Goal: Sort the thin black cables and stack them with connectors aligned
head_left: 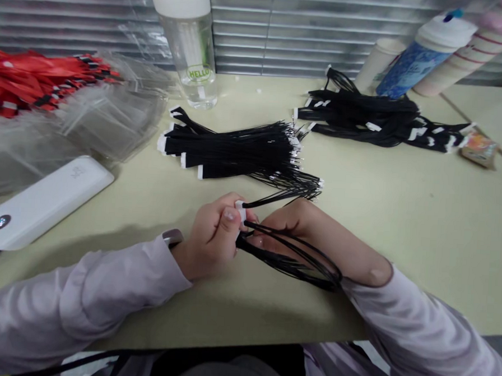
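My left hand (217, 237) is closed around a white plastic connector (241, 211), with the thumb pressed on it. Black wires (289, 263) run out of the connector's right side. Some cross in front of my right hand and bunch near its wrist; others go up to the right. Close beside the connector, my right hand (291, 229) is closed, its fingertips pinching at a black wire; the far fingers are partly hidden. Just beyond both hands lies a bundle of black wire harnesses (231, 150), with white connectors at the left and bare metal terminals at the right.
A second pile of black harnesses (364, 118) lies at the back right, near a blue bottle (415, 62) and a small orange packet (480, 148). At left are a white power bank (48, 200), clear plastic bags (107, 119) and red cables (33, 78). A clear bottle (191, 50) stands behind.
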Motion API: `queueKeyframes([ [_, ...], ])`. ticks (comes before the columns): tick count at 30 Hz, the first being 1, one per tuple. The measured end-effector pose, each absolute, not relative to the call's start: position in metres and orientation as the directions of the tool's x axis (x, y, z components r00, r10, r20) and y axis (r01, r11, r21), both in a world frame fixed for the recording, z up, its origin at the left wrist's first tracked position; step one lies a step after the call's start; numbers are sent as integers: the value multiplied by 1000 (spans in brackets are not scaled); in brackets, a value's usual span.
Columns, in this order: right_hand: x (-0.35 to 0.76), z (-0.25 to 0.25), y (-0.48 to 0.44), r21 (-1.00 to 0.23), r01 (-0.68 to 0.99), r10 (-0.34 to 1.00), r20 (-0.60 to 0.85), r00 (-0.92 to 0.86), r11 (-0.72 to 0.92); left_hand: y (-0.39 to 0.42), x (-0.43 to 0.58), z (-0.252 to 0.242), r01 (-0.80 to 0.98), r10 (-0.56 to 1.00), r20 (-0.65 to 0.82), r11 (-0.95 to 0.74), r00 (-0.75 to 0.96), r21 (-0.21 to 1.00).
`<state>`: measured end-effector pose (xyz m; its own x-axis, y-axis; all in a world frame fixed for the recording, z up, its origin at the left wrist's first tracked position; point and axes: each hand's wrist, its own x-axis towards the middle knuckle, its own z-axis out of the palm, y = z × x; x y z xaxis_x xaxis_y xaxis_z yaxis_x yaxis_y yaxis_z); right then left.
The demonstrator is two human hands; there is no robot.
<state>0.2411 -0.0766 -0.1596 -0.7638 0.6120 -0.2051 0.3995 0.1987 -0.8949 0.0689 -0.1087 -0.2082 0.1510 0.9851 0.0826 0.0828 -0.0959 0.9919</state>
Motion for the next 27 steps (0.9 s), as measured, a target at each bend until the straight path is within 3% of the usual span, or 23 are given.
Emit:
queueKeyframes([
  [19,242,-162,-76,-882,400,581,-195,-790,248,-110,71,-207,134,989,84,-100,120,986],
  [23,239,-157,-79,-811,435,606,-128,-785,391,-109,72,-206,150,988,82,-101,128,984],
  [27,233,-151,-83,-645,539,658,-72,-749,542,-105,76,-204,125,999,9,-15,46,992],
])
